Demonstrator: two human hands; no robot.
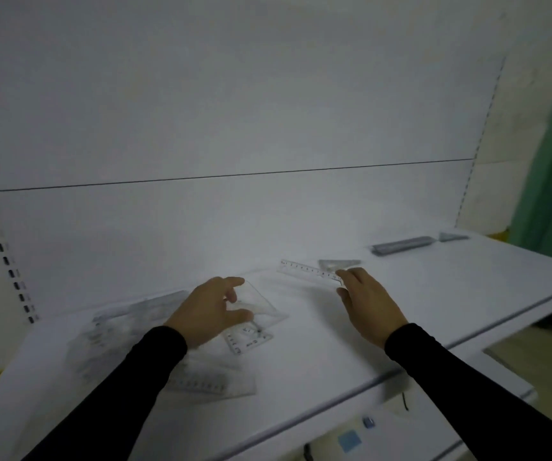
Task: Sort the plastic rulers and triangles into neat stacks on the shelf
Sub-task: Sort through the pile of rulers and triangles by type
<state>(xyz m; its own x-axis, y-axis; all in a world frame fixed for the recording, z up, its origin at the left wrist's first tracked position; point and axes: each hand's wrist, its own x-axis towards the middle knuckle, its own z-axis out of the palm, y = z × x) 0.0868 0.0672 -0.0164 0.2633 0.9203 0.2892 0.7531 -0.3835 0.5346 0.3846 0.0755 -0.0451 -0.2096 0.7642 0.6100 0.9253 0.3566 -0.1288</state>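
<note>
Fingers [234,287] of the left hand [208,311] are curling around a clear triangle [258,304]. The right hand [367,301] is pinching a clear ruler [307,270] at its end on the shelf [434,294].

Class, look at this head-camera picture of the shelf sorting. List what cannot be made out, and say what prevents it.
- Head view: how many pieces make up the blurred pile of clear plastic rulers at left; motion blur smears it.
- Head view: whether the right hand grips the clear straight ruler; the fingertips hide the contact.
- Head view: the count in the far grey stack of rulers; too small and dim.
- Head view: part of the clear plastic triangle, covered by the left hand.
</note>
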